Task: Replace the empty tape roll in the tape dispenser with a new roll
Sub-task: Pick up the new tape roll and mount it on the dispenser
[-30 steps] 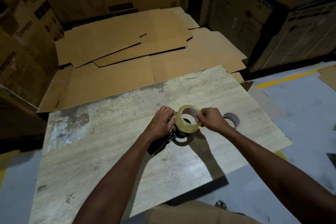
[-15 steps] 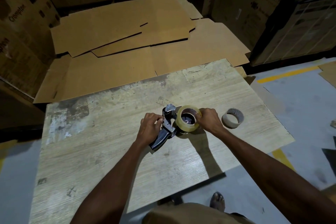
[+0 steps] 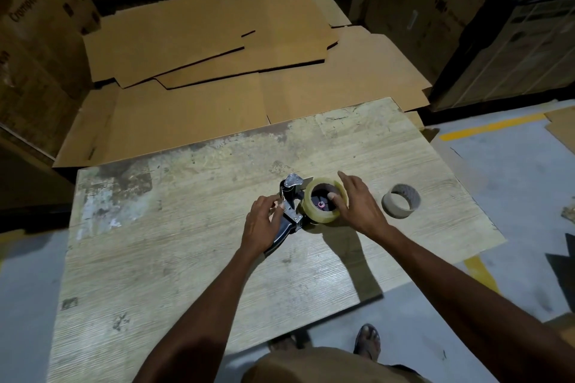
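A black and metal tape dispenser (image 3: 287,202) lies flat on the worn wooden table (image 3: 186,258). A new yellowish clear tape roll (image 3: 323,218) sits around its hub. My left hand (image 3: 263,224) rests on the dispenser's handle and frame, holding it down. My right hand (image 3: 357,205) lies against the right side of the roll, thumb inside the roll's hole, fingers spread over its rim. The empty grey cardboard core (image 3: 401,200) stands on the table to the right, apart from my hands.
Flattened cardboard sheets (image 3: 217,56) lie stacked beyond the table's far edge. Large cartons (image 3: 466,9) stand at the back right and left. The table's right edge drops to a grey floor with a yellow line (image 3: 491,127). My feet show below the near edge.
The roll, held up in both hands a second ago, has come down onto the dispenser lying on the table. My left hand moved to the handle and my right fingers loosened.
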Action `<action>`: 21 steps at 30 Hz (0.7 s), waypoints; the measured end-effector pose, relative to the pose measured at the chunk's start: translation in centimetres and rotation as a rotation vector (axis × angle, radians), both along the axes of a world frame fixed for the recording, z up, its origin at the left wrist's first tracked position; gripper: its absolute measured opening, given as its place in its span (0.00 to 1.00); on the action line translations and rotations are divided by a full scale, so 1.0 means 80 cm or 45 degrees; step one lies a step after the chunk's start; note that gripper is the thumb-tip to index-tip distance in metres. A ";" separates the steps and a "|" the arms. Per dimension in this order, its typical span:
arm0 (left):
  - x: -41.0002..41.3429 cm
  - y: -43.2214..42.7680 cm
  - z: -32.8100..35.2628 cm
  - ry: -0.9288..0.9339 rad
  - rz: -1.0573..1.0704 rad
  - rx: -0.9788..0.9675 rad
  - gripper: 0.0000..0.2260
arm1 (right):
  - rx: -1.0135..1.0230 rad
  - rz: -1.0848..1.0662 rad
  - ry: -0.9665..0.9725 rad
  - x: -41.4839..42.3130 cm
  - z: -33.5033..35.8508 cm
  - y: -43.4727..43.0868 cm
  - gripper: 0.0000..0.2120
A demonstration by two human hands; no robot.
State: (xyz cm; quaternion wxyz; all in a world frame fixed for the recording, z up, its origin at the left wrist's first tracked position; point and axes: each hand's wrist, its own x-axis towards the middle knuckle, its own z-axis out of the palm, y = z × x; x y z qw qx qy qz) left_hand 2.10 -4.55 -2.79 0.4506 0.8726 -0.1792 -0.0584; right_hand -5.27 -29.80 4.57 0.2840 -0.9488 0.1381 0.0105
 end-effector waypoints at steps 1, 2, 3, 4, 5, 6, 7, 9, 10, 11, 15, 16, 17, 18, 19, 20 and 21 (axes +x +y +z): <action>-0.003 -0.003 0.003 0.049 0.047 0.016 0.13 | -0.042 0.079 -0.017 -0.005 -0.001 -0.002 0.38; -0.007 -0.006 0.006 0.107 0.100 0.044 0.13 | -0.105 0.166 -0.010 -0.009 0.000 -0.003 0.44; -0.011 -0.008 0.008 0.161 0.150 0.075 0.14 | -0.159 0.249 0.004 -0.011 -0.001 -0.004 0.49; -0.014 -0.010 0.010 0.194 0.190 0.105 0.15 | -0.196 0.313 0.018 -0.010 0.000 -0.005 0.53; -0.017 -0.012 0.012 0.204 0.217 0.129 0.16 | -0.206 0.353 0.037 -0.008 0.000 -0.005 0.56; -0.019 -0.013 0.013 0.197 0.229 0.140 0.17 | -0.201 0.372 0.060 -0.004 0.000 -0.004 0.58; -0.019 -0.013 0.014 0.180 0.230 0.140 0.17 | -0.192 0.383 0.083 0.001 0.000 -0.003 0.59; -0.019 -0.015 0.016 0.137 0.226 0.133 0.18 | -0.172 0.398 0.145 0.012 0.004 -0.004 0.61; -0.018 -0.015 0.017 0.106 0.236 0.125 0.18 | -0.147 0.398 0.186 0.017 0.006 -0.005 0.62; -0.017 -0.016 0.016 0.079 0.252 0.116 0.19 | -0.099 0.389 0.219 0.019 0.010 -0.007 0.63; -0.006 -0.028 0.027 0.161 0.258 0.089 0.29 | 0.202 0.051 0.138 0.016 0.011 -0.010 0.46; -0.001 -0.033 0.032 0.208 0.241 0.098 0.32 | 0.256 -0.083 0.067 0.014 0.008 -0.011 0.37; 0.005 -0.038 0.036 0.251 0.229 0.108 0.36 | 0.287 -0.197 0.002 0.012 0.005 -0.013 0.28; 0.011 -0.043 0.039 0.286 0.225 0.110 0.39 | 0.311 -0.282 -0.042 0.009 0.004 -0.015 0.21; 0.016 -0.047 0.041 0.315 0.234 0.094 0.41 | 0.357 -0.352 -0.063 0.007 0.004 -0.017 0.14; 0.020 -0.050 0.041 0.338 0.248 0.062 0.42 | 0.428 -0.414 -0.069 0.005 0.005 -0.019 0.10; 0.022 -0.053 0.039 0.354 0.264 0.023 0.41 | 0.513 -0.463 -0.069 0.003 0.007 -0.022 0.08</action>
